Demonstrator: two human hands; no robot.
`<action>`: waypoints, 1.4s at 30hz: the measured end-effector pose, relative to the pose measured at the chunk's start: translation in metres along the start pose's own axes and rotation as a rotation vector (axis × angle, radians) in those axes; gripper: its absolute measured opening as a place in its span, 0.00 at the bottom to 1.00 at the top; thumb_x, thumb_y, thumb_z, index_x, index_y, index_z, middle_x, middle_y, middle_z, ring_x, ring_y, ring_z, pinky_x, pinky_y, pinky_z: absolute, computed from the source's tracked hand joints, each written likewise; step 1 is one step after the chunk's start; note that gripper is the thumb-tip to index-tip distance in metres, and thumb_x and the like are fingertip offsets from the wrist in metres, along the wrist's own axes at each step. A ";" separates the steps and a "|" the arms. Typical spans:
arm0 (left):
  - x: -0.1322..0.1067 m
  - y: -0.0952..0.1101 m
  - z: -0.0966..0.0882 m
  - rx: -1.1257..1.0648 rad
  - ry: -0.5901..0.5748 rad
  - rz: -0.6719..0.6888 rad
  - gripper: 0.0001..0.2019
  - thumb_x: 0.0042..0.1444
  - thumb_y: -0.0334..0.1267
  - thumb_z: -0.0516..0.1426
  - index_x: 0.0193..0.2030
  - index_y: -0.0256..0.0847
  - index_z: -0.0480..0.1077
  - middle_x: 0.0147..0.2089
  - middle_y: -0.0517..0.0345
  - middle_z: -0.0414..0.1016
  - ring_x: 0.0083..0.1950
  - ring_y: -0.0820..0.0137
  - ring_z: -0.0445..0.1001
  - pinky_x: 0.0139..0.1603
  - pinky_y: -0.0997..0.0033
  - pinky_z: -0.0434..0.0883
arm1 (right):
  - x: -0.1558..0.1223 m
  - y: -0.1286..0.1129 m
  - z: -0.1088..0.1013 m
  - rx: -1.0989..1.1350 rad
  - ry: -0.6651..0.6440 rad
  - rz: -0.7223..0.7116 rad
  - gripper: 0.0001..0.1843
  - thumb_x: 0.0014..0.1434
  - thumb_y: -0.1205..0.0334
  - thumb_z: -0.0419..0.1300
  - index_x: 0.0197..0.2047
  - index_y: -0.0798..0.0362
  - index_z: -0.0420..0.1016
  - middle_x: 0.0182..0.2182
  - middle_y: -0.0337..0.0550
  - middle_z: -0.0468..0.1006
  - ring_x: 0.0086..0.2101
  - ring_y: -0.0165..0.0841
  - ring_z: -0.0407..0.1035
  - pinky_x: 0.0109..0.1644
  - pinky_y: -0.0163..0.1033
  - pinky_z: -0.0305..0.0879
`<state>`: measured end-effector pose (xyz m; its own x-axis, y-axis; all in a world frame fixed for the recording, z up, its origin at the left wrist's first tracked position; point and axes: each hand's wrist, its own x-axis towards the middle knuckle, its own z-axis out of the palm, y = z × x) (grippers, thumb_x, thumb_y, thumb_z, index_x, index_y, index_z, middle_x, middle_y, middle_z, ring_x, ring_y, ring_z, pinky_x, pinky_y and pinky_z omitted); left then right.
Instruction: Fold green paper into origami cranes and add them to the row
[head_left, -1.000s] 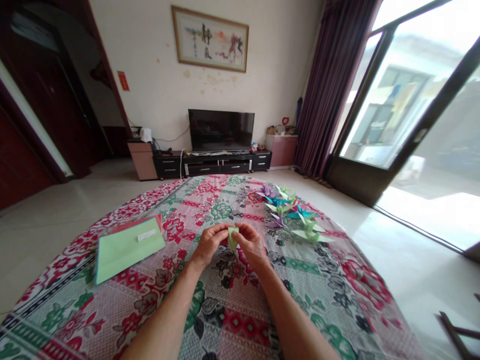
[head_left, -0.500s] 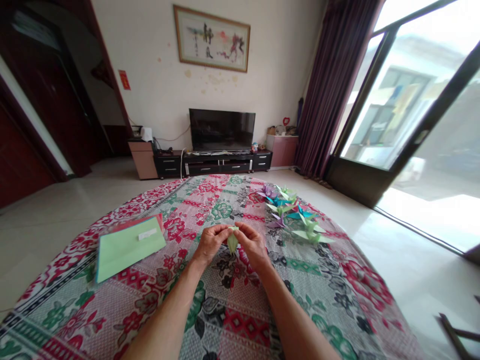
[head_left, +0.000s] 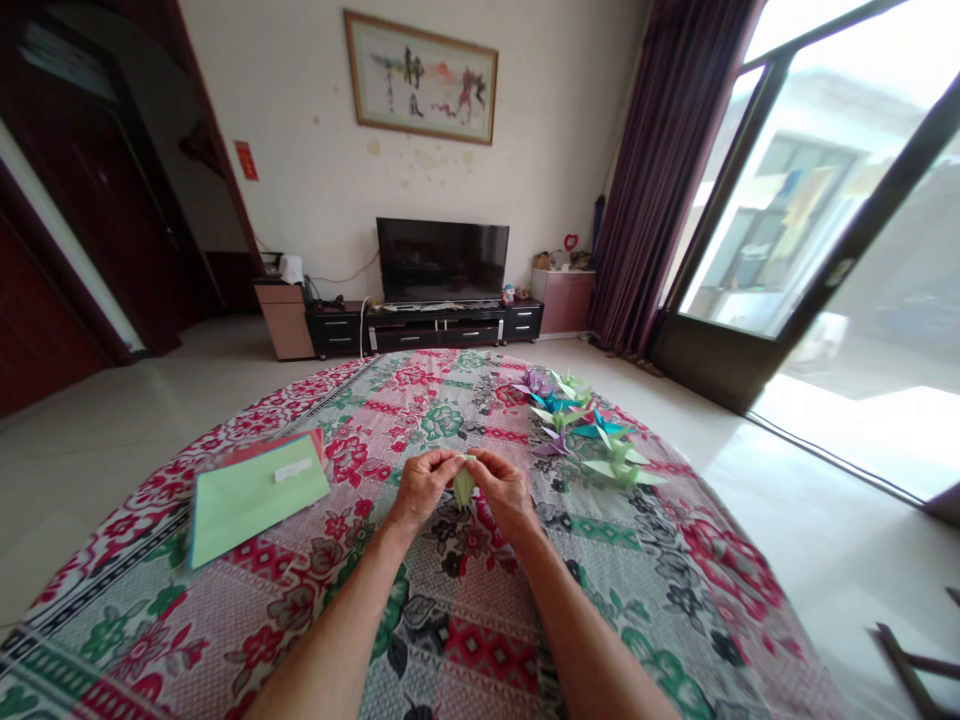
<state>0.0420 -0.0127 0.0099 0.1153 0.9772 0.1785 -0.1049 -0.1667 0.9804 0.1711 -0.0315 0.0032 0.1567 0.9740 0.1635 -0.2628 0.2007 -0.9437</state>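
Between my two hands is a small piece of folded light green paper [head_left: 463,489], its pointed part hanging down below the fingers. My left hand [head_left: 426,487] pinches its upper left side with thumb and forefinger. On the other side my right hand [head_left: 504,488] pinches it the same way, and the fingertips nearly meet. The fingers hide the paper's top. To the right lie several folded paper cranes, among them a light green crane [head_left: 622,462], a teal crane [head_left: 598,425] and a purple crane [head_left: 556,440].
A stack of coloured paper sheets [head_left: 255,505] lies on the left, green on top, with a small white strip [head_left: 292,470] on it. A patterned cloth [head_left: 480,645] covers the round table. Beyond stand a television [head_left: 442,262] and a low cabinet [head_left: 431,330].
Both hands keep their pinch on the green paper. The fingertips of my right hand have shifted slightly down and in over its top edge. The cranes and sheets stay put.
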 end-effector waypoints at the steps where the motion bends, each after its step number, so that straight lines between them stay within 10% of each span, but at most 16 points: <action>1: 0.000 0.000 0.000 0.008 0.005 0.003 0.14 0.44 0.45 0.62 0.34 0.37 0.77 0.25 0.59 0.74 0.25 0.73 0.68 0.27 0.75 0.66 | 0.000 0.000 0.000 0.000 -0.001 0.004 0.18 0.42 0.53 0.67 0.35 0.54 0.78 0.27 0.37 0.78 0.27 0.28 0.68 0.34 0.34 0.65; 21: -0.003 0.011 -0.001 -0.135 -0.107 -0.198 0.15 0.39 0.45 0.64 0.31 0.35 0.75 0.24 0.60 0.74 0.24 0.73 0.69 0.29 0.74 0.66 | -0.002 -0.004 0.001 0.023 -0.055 -0.010 0.12 0.43 0.54 0.66 0.28 0.54 0.77 0.22 0.36 0.74 0.24 0.26 0.63 0.30 0.32 0.61; 42: -0.003 0.011 0.009 -0.109 0.040 -0.121 0.12 0.38 0.44 0.63 0.22 0.35 0.70 0.17 0.65 0.67 0.18 0.77 0.63 0.21 0.77 0.62 | -0.006 -0.003 0.010 -0.163 0.070 -0.071 0.14 0.46 0.52 0.60 0.26 0.56 0.72 0.19 0.34 0.68 0.20 0.24 0.58 0.23 0.30 0.54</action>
<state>0.0496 -0.0187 0.0205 0.0946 0.9940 0.0541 -0.1997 -0.0343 0.9793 0.1619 -0.0368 0.0080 0.2368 0.9471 0.2168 -0.0916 0.2439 -0.9655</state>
